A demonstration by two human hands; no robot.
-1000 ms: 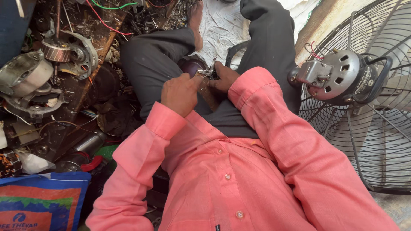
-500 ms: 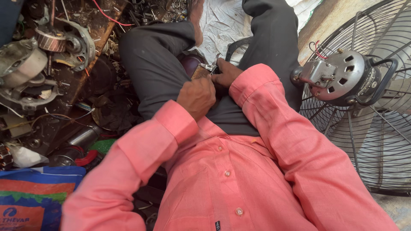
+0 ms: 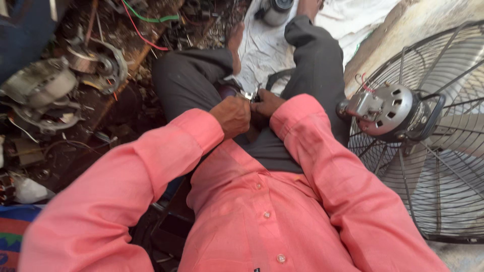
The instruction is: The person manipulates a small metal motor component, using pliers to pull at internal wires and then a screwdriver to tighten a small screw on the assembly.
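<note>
Working over the lap, well left of the fan (image 3: 443, 166): left hand (image 3: 233, 116) curling shut, knuckles up, seemingly clamping one end of a small shiny metal part (image 3: 248, 95); right hand (image 3: 267, 103) meeting it thumb to thumb, fingertips pinching the other end. Looking like a fitting or twisting step in hand, both hands bracing against dark trousers (image 3: 191, 80); fingers mostly hiding the part, so not telling its exact shape. Judging the next move as needing a steady hold from the left and fine turning or pulling from the right, close in, with little room between the wrists. Lying on its side at the right, the fan itself, its motor (image 3: 390, 111) pointing toward the hands and nearly touching the right sleeve, crowding that elbow. Spreading beyond the hands, left of the fan, a white cloth (image 3: 262, 55). Piling up far left of the fan, scrap motors (image 3: 40, 85). Looping just beyond the right hand, a black cable (image 3: 275, 78). Trailing above the scrap, red and green wires (image 3: 146, 20).
</note>
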